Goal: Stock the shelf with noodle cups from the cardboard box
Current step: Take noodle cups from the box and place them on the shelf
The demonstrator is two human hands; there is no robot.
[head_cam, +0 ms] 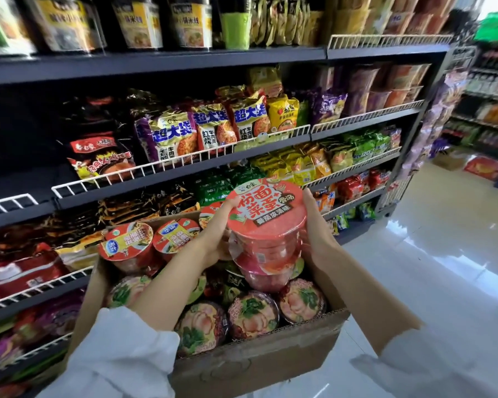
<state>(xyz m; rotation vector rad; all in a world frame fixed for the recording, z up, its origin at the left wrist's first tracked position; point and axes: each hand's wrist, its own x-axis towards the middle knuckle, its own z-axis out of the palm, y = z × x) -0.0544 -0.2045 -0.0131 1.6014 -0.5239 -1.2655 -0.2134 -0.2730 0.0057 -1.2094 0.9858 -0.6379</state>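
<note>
I hold a red noodle cup (266, 216) with a pink-red lid above the open cardboard box (259, 360). My left hand (219, 234) grips its left side with the thumb on the lid rim. My right hand (316, 239) clasps its right side. A second red cup (266, 275) sits directly under the held one; whether it is lifted too I cannot tell. Several other noodle cups (250, 314) fill the box, some with red lids (125, 242) at its far left. The dark shelf (26, 182) at the upper left has a bare stretch.
Shelves of bagged noodles (184, 130) with white wire guard rails (170, 165) run along the left and ahead. Tall cups (138, 21) stand on the top shelf. A glossy white floor (429, 268) lies to the right, with more shelving and boxes far right.
</note>
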